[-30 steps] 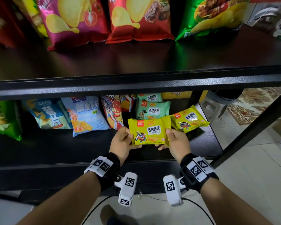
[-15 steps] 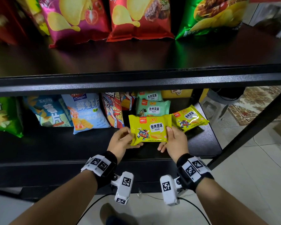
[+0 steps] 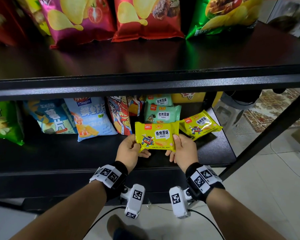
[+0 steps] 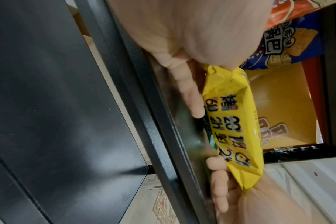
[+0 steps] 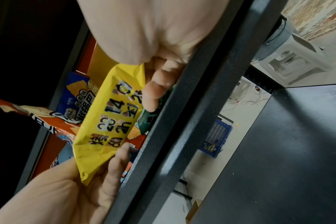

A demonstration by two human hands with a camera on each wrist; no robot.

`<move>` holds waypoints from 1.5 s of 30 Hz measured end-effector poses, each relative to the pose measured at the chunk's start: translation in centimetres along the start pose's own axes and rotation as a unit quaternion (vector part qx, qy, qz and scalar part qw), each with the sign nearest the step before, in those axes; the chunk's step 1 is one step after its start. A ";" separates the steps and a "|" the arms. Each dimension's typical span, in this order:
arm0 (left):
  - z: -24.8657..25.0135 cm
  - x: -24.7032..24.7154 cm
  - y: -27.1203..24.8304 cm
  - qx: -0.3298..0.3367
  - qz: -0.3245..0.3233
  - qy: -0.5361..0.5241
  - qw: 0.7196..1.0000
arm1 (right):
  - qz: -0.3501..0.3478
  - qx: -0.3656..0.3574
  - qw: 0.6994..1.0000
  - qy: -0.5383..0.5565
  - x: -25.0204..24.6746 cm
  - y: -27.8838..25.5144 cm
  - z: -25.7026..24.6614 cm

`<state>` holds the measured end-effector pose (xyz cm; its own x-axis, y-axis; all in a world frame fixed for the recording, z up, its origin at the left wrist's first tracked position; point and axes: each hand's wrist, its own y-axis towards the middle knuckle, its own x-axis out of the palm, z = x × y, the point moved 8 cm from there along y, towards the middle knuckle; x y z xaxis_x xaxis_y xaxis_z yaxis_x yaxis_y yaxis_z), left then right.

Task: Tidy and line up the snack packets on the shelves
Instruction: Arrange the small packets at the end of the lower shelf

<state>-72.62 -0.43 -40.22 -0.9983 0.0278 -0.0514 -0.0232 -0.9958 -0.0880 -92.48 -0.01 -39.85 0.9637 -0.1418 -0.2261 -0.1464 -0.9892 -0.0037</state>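
1. At the far left of the lower shelf (image 3: 59, 153) stand a green bag (image 3: 3, 123), a blue seaweed bag (image 3: 50, 116) and a pale blue shrimp bag (image 3: 92, 116), leaning back in a loose row.
2. The left hand (image 3: 128, 151) pinches the left end of the yellow packet (image 3: 156, 136), thumb on its face and fingers (image 4: 188, 94) underneath.
3. The yellow packet is held just above the shelf's front half, face up, its long axis running left to right between the two hands, directly in front of two green packets (image 3: 161, 114).
4. The right hand (image 3: 182, 149) grips the right end the same way, so both hands are equally near.
5. A second yellow packet (image 3: 199, 124) lies askew just to the right; the held one probably needs setting down square beside it.
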 end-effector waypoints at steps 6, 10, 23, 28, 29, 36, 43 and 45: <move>0.4 -0.1 0.1 0.001 -0.006 -0.002 1.000 | -0.003 0.004 1.000 0.018 0.0 0.2 0.4; 0.7 0.0 0.3 -0.012 -0.025 -0.053 0.998 | -0.014 0.014 1.000 0.013 0.0 0.2 0.3; 2.6 4.3 -0.1 -0.112 -0.154 -0.254 0.948 | -0.134 0.209 0.952 0.178 3.5 -1.4 -1.0; 4.0 5.9 -0.6 -0.109 -0.167 -0.307 0.931 | -0.200 0.228 0.946 0.113 3.2 -1.9 -1.7; 4.3 6.0 -0.5 -0.095 -0.162 -0.307 0.933 | -0.229 0.224 0.945 0.074 3.2 -2.3 -1.9; 5.5 1.6 1.0 -0.005 -0.022 -0.140 0.990 | -0.130 0.146 0.944 0.265 -1.4 -0.5 -3.4; 7.0 1.3 0.9 0.085 -0.012 0.036 0.996 | -0.057 0.082 0.975 0.201 -3.2 0.3 -2.6; 7.2 1.6 0.7 0.089 -0.040 0.018 0.995 | -0.048 0.066 0.983 0.167 -3.6 0.2 -2.5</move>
<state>-74.65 -1.74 -33.25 -0.9904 0.1067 -0.0881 -0.1142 -0.9899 0.0843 -95.47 0.20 -36.57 0.9907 -0.0747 0.1137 -0.0583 -0.9883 -0.1412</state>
